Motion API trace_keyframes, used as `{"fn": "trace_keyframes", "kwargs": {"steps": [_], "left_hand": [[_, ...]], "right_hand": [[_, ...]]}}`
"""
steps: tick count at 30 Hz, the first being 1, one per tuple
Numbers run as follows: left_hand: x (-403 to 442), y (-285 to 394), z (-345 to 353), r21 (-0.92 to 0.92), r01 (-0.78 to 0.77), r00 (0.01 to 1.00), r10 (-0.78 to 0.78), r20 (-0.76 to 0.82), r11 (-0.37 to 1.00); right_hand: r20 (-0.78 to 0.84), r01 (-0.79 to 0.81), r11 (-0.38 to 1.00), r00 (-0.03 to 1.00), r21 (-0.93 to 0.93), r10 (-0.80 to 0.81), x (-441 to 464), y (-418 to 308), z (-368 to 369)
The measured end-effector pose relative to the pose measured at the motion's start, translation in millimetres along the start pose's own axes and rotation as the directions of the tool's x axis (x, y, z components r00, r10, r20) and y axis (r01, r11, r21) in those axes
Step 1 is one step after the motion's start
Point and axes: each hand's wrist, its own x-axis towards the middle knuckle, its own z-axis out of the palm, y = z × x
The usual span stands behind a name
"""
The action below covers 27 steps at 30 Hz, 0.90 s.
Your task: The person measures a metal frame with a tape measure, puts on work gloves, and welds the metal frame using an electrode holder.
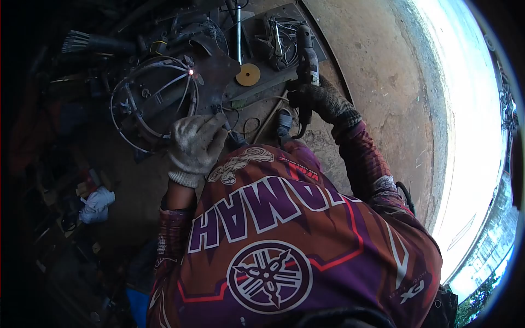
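Observation:
My left hand [196, 143], in a pale knitted glove, is beside the lower right of a round frame of bent metal rods [113, 112]. Its fingers are curled towards the thumb, and what they hold, if anything, I cannot make out. A small orange-white spot [191, 71] glows where several rods meet at the frame's upper right. My right hand [322, 101], in a dark worn glove, is wrapped round a grey power tool that looks like an angle grinder [307, 54]. Its cord bends down below the hand.
On the dark metal worktable [219, 68] lie a yellow disc [248, 75] with a centre hole and a bundle of bent metal pieces [281, 44]. A bright metal rod [238, 33] is behind the disc. A crumpled pale cloth or bag [97, 205] is at the left. Cables loop near my feet.

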Motion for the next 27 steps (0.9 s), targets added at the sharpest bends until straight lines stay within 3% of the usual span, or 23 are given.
{"fn": "trace_keyframes", "kwargs": {"steps": [3, 5, 6, 7, 9, 10, 12, 14, 17, 20, 24, 26, 27], "left_hand": [[6.1, 4.8, 1.1, 0.0, -0.014, 1.0, 0.014, -0.01, 1.0], [7.8, 6.1, 3.0, -0.032, -0.001, 1.0, 0.001, -0.002, 0.999], [8.3, 6.9, 4.0, -0.041, -0.007, 1.0, 0.006, -0.003, 0.999], [8.3, 7.6, 5.0, -0.029, -0.008, 1.0, 0.007, -0.021, 1.0], [6.8, 7.6, 6.4, -0.03, -0.015, 0.999, 0.014, -0.037, 0.999], [5.8, 6.4, 6.7, -0.033, 0.0, 1.0, -0.001, -0.021, 0.999], [-6.2, -7.7, 8.2, -0.043, 0.018, 1.0, -0.018, -0.006, 0.999], [-7.5, -7.0, 6.3, 0.003, 0.022, 0.999, -0.022, -0.031, 1.0], [-7.9, -8.1, 6.6, 0.016, 0.039, 0.999, -0.039, 0.002, 0.999], [-6.2, -10.8, -2.4, 0.05, 0.019, 1.0, -0.018, -0.015, 0.999], [4.5, -8.6, -10.7, 0.086, 0.031, 0.999, -0.028, -0.037, 0.996], [7.4, -11.1, -10.9, 0.062, 0.03, 0.995, -0.024, -0.092, 0.998], [11.6, -10.0, -16.7, 0.074, 0.045, 0.995, -0.039, -0.092, 0.996]], "right_hand": [[-0.146, -0.048, 0.983, 0.989, -0.178, 0.022, -8.5, -4.9, -27.7], [-0.338, -0.143, 0.932, 0.941, -0.333, 0.024, -9.3, 4.3, -58.9], [-0.396, -0.253, 0.879, 0.915, -0.404, 0.081, -10.4, -2.0, -70.3], [-0.401, -0.257, 0.877, 0.912, -0.405, 0.081, -10.3, -4.4, -84.3], [-0.604, -0.415, 0.769, 0.796, -0.486, 0.048, -17.6, -8.4, -110.2], [-0.612, -0.42, 0.768, 0.79, -0.483, 0.047, -24.6, -13.4, -120.9], [-0.667, -0.526, 0.51, 0.733, -0.681, -0.135, -29.1, -16.1, -131.7], [-0.671, -0.543, 0.457, 0.719, -0.704, -0.18, -27.2, 0.5, -189.8], [-0.649, -0.559, 0.357, 0.727, -0.749, -0.223, -34.0, -1.0, -201.3], [-0.714, -0.554, 0.488, 0.657, -0.674, -0.24, -31.8, 2.7, -202.2], [-0.661, -0.489, 0.551, 0.733, -0.677, -0.162, -44.0, -0.8, -162.1], [-0.574, -0.372, 0.538, 0.772, -0.756, -0.273, -50.8, 14.8, -153.2], [-0.581, -0.361, 0.593, 0.781, -0.72, -0.23, -50.7, 25.2, -151.1]]}}
